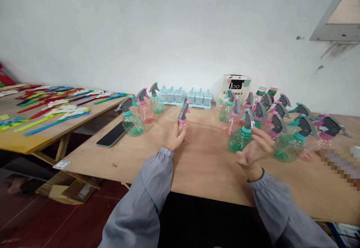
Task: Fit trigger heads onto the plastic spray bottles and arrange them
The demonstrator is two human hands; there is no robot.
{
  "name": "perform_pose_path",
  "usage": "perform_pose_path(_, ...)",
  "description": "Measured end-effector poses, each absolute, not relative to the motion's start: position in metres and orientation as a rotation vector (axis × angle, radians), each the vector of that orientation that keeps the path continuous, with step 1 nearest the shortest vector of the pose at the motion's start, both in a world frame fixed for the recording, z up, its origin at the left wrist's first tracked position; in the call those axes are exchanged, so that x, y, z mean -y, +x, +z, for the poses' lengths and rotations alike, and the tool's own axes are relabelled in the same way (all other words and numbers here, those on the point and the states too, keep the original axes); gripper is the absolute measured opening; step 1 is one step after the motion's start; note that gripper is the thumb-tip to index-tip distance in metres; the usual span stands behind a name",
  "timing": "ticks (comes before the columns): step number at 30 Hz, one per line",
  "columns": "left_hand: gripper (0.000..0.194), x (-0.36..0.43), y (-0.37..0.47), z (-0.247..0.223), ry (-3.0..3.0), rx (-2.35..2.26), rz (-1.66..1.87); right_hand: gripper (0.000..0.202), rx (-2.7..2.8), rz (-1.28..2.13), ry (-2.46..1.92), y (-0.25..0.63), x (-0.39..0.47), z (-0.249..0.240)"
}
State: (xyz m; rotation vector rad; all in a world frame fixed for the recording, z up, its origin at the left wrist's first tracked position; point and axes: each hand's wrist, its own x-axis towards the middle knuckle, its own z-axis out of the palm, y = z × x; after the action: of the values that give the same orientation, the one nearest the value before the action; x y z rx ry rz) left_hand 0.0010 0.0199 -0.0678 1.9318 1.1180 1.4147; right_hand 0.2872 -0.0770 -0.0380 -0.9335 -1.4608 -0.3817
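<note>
One pink spray bottle (186, 136) is occupying the middle of the worktop (202, 169), between three bottles on the left and a larger cluster on the right. Its long axis is running close to vertical, base down, with only a slight lean if any. The spray head (184, 110) is forming the upper end; its grey part is sloping down toward the left of the view, while a small pink part is projecting on the right. Whether the base is bearing on the wood is not showing clearly.

The left hand (176, 138) is closing around the bottle's body from the left, below the pink collar (182, 120). The right hand (255, 148) is blurring; its fingers are curving apart from the thumb, and nothing is showing in its grasp. It is hovering just in front of a green spray bottle (235, 141) with a teal collar; whether the two are touching, I cannot tell.

On the left, a phone (111, 134) is lying flat beside a green-tinted bottle (133, 125). Behind, a light-blue mould set (187, 104) and a printed box (245, 89) are standing near the wall (168, 34).
</note>
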Motion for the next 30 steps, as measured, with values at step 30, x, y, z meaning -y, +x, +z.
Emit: perform_pose_path(30, 0.073, -0.057, -0.112, -0.054, 1.365, -2.021, 1.823, 0.038, 1.222, 1.225, -0.92, 0.17, -0.005, 0.048)
